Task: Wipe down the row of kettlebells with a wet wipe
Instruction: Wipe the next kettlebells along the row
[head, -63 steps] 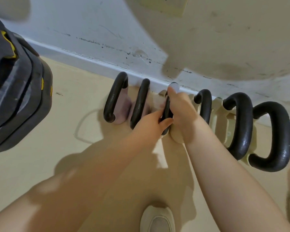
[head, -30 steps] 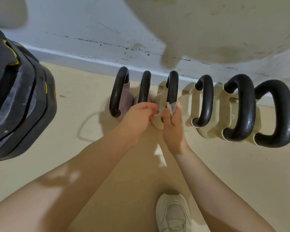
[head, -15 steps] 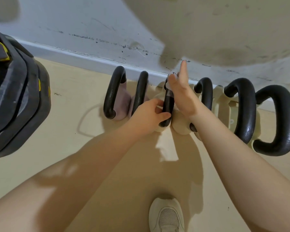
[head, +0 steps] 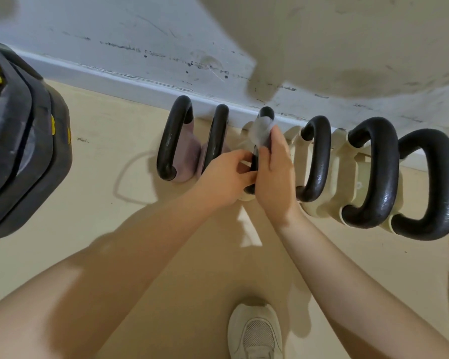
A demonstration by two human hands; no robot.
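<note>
Several kettlebells with black handles stand in a row along the wall. The two on the left have mauve bodies [head: 186, 161], the others cream bodies [head: 347, 161]. My right hand [head: 274, 174] is wrapped round the third kettlebell's handle [head: 267, 112] with a pale wet wipe [head: 260, 132] held against it. My left hand [head: 224, 177] grips the near end of the same handle. Most of that handle is hidden by my hands.
A stack of black weight plates [head: 21, 149] fills the left side. The white skirting board and scuffed wall [head: 140, 45] run behind the row. My white shoe [head: 254, 332] stands on the beige floor below my arms. A thin cable loop [head: 126, 177] lies left of the kettlebells.
My right hand has slid back down the third handle with the wipe; its fingers, stretched up past the top half a second ago, are now folded round the handle. The left hand stays put.
</note>
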